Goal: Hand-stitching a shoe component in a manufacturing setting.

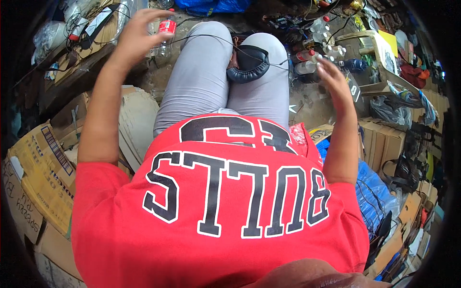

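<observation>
A black padded headphone cup (248, 66) rests on my lap, between my knees and toward the right thigh. Across my thighs runs a thin black cable (207, 35), spanning from near one hand to near the other; whether either hand touches it I cannot tell. My left hand (139, 34) is raised beside my left knee with fingers spread and curved. Close to its fingertips is a clear plastic bottle with a red label (166, 27), seemingly beyond the hand rather than in its grip. My right hand (333, 79), slightly blurred, is held up with fingers apart, near several plastic bottles (307, 56).
Cardboard boxes (38, 177) are stacked at my left, and more cardboard (382, 144) lies at my right. A pale plastic chair (384, 53) stands at the far right. Blue plastic sheeting (372, 192) lies beside me, with another blue bag (213, 6) ahead. Tangled wires (103, 17) cover the far left.
</observation>
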A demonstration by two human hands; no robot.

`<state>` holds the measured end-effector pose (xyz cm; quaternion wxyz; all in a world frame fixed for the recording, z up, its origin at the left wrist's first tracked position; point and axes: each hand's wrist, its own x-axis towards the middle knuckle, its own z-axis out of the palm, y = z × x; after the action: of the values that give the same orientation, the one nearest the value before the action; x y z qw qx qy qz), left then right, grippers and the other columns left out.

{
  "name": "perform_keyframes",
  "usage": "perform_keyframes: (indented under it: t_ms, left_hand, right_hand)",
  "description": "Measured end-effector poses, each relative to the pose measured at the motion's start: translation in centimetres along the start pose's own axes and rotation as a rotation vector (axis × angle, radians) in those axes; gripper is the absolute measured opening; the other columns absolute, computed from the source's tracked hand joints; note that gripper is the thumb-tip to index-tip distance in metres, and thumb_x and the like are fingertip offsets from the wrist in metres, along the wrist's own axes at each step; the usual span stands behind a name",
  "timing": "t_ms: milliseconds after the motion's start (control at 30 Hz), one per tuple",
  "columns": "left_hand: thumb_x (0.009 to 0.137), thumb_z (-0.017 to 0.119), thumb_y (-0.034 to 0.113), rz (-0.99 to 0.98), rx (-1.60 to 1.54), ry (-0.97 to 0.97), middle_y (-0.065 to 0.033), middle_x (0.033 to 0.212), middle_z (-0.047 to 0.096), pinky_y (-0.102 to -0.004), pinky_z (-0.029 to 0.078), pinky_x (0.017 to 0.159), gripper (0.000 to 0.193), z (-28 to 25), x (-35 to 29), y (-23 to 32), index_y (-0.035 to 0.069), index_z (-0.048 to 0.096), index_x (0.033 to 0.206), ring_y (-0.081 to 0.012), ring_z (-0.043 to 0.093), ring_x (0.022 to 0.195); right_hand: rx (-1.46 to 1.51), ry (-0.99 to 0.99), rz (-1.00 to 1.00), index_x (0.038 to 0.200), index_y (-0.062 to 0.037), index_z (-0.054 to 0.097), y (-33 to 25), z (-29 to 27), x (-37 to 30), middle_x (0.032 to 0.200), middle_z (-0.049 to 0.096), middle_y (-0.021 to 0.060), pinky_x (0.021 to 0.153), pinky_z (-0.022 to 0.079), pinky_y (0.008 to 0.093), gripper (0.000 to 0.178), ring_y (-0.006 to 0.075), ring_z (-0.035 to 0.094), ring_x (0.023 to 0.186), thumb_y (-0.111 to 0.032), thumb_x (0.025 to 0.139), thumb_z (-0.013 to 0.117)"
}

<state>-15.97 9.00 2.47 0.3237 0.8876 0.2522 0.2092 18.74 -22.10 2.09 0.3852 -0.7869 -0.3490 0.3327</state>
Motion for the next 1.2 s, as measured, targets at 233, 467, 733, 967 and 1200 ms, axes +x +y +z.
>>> perform_keyframes:
  t_ms: [233, 467, 733, 967, 1200]
  left_hand:
    - [0.067, 0.075, 0.021, 0.403, 0.008, -0.454, -0.0091, 0.102, 0.059, -0.0363, 0.048, 0.077, 0.034, 10.9, -0.1, 7.2, 0.006, 0.064, 0.095, -0.0288, 0.059, 0.091]
    - [0.065, 0.074, 0.022, 0.379, 0.227, -0.365, -0.0090, 0.084, 0.057, -0.0397, 0.048, 0.067, 0.032, 11.8, -2.2, 8.7, 0.006, 0.054, 0.084, -0.0306, 0.059, 0.076]
    - [0.068, 0.065, 0.015, 0.623, 0.382, -0.249, -0.0071, 0.084, 0.055, -0.0328, 0.046, 0.064, 0.020, 13.8, -2.3, 8.6, 0.007, 0.054, 0.083, -0.0224, 0.060, 0.071]
    - [0.072, 0.067, 0.021, 0.471, 0.248, -0.359, -0.0092, 0.085, 0.056, -0.0366, 0.047, 0.062, 0.023, 13.0, -1.7, 9.1, 0.008, 0.055, 0.086, -0.0276, 0.060, 0.072]
    - [0.074, 0.067, 0.025, 0.510, 0.243, -0.324, -0.0099, 0.080, 0.055, -0.0399, 0.047, 0.059, 0.024, 13.6, -1.7, 9.4, 0.009, 0.056, 0.088, -0.0300, 0.059, 0.067]
  right_hand:
    - [-0.358, -0.645, -0.119, 0.103, -0.0043, 0.060, -8.4, 7.2, 5.9, 0.075, 0.057, -0.0018, 0.062, 0.039, 0.0227, 0.032, 0.0071, 0.048, 0.068, -0.028, 0.083, 0.066]
    - [-0.392, -0.632, -0.004, 0.085, -0.0031, 0.061, -7.9, 8.1, 3.2, 0.068, 0.051, -0.0056, 0.056, 0.036, 0.0223, 0.026, 0.0044, 0.042, 0.063, -0.028, 0.085, 0.065]
    - [-0.070, -0.452, 0.051, 0.080, -0.0019, 0.059, -4.4, 7.1, 1.3, 0.070, 0.053, -0.0051, 0.059, 0.038, 0.0216, 0.019, 0.0044, 0.045, 0.066, -0.019, 0.085, 0.063]
    - [-0.118, -0.100, 0.001, 0.077, -0.0018, 0.059, -6.7, 7.0, 0.1, 0.070, 0.055, -0.0003, 0.057, 0.039, 0.0216, 0.038, 0.0061, 0.046, 0.063, -0.037, 0.089, 0.055]
    - [-0.476, -0.364, -0.002, 0.072, 0.0018, 0.058, -7.6, 7.8, -0.2, 0.059, 0.051, 0.0022, 0.054, 0.041, 0.0265, 0.030, 0.0088, 0.048, 0.058, -0.026, 0.085, 0.060]
